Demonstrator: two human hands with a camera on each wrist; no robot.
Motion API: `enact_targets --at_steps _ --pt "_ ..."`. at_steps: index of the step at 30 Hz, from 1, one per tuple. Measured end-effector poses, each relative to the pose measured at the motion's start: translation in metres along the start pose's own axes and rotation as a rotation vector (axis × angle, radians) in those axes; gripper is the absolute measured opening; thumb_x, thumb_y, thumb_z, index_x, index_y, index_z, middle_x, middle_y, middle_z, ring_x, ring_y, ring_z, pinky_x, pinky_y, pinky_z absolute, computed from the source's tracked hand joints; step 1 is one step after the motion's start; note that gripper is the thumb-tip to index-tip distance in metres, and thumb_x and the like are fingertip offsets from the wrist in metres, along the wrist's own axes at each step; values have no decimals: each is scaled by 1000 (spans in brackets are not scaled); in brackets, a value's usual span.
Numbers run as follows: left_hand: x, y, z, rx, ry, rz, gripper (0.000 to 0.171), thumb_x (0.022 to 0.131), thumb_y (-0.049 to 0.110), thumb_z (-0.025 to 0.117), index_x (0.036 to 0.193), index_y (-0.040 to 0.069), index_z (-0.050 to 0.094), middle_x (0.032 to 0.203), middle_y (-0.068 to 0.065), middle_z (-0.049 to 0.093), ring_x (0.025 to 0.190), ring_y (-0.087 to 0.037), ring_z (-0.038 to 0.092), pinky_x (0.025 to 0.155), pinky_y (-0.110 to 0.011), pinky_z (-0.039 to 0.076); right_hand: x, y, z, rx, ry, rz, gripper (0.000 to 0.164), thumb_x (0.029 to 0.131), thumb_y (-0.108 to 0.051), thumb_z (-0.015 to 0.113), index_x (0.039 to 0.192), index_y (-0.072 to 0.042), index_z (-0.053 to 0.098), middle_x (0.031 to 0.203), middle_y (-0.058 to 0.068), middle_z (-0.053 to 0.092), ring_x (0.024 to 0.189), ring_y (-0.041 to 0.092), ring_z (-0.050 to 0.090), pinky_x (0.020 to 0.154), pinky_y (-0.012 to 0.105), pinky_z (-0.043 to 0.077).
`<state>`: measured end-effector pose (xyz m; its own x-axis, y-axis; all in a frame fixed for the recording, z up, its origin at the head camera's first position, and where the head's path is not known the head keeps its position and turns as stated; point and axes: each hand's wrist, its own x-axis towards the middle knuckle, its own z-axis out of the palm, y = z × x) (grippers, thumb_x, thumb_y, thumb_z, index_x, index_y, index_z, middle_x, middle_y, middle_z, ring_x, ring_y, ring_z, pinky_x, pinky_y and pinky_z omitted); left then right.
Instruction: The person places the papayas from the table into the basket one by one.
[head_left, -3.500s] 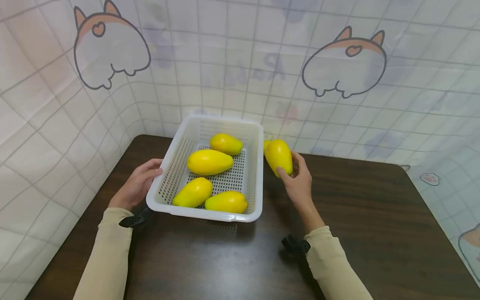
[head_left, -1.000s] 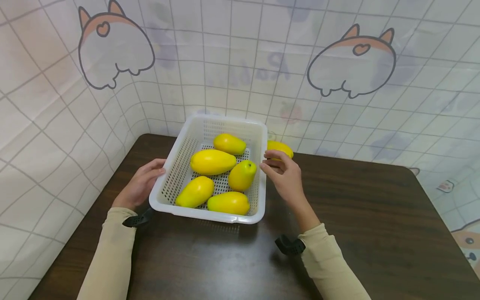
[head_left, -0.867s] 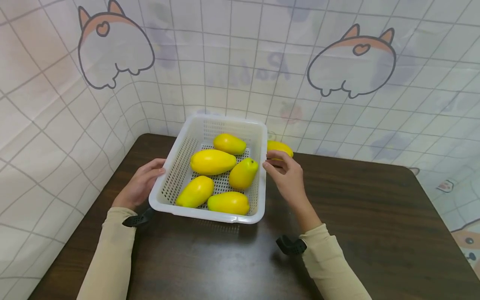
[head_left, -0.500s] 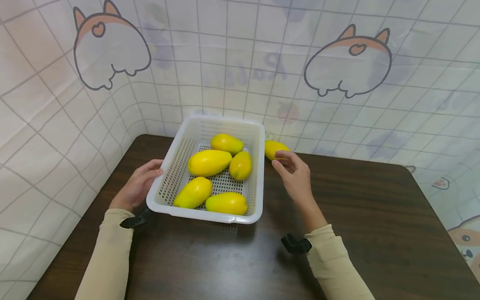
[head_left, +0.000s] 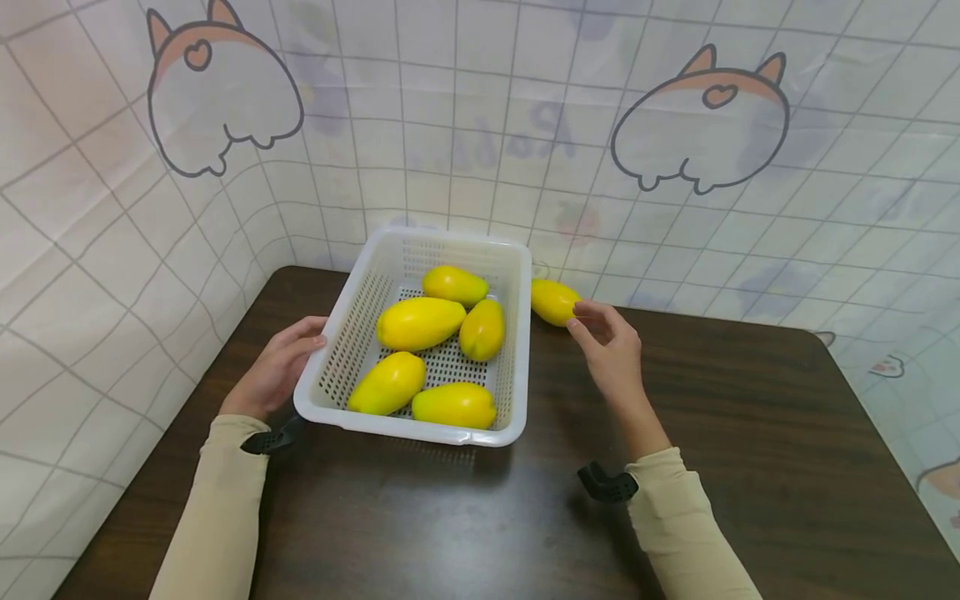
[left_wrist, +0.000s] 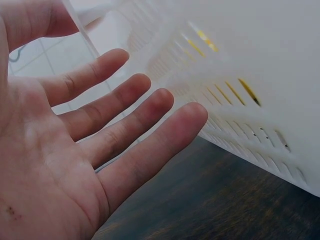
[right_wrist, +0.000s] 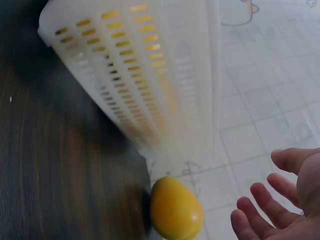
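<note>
A white perforated plastic basket holds several yellow-green papayas. Another papaya lies on the table just outside the basket's far right corner, and the right wrist view shows this papaya beside the basket wall. My left hand is at the basket's left side, thumb at the rim. In the left wrist view its fingers are straight and spread along the outer wall. My right hand holds nothing; its loosely bent fingers are at the right end of the outside papaya.
The dark wooden table extends in front and to the right. A white grid-patterned cloth with cartoon prints hangs close behind the basket and along the left side. Black wrist cameras sit on both wrists.
My right hand put the papaya it held into the basket's right side, where it now lies farther back. The hand then withdrew rightward to the outside papaya. My left hand stayed at the basket.
</note>
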<state>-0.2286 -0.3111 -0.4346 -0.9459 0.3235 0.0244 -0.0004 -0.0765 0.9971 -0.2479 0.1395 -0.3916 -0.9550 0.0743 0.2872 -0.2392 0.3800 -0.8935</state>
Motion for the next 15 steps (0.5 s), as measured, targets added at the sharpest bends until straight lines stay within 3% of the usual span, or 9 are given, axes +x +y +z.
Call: enact_targets --at_steps 7,15 --pt "0 1 0 -7 11 -12 27 103 16 41 129 17 50 123 1 54 99 -13 64 84 -32 57 5 11 -6 -44 -16 40 40 91 -27 68 126 -10 59 127 12 60 118 27 56 98 37 50" --pt "0 1 -1 1 -1 6 28 103 17 41 131 15 48 124 1 54 100 -13 64 84 -33 57 12 25 -9 -64 -21 61 46 90 -27 69 129 -8 56 132 15 56 124 30 52 104 44 44"
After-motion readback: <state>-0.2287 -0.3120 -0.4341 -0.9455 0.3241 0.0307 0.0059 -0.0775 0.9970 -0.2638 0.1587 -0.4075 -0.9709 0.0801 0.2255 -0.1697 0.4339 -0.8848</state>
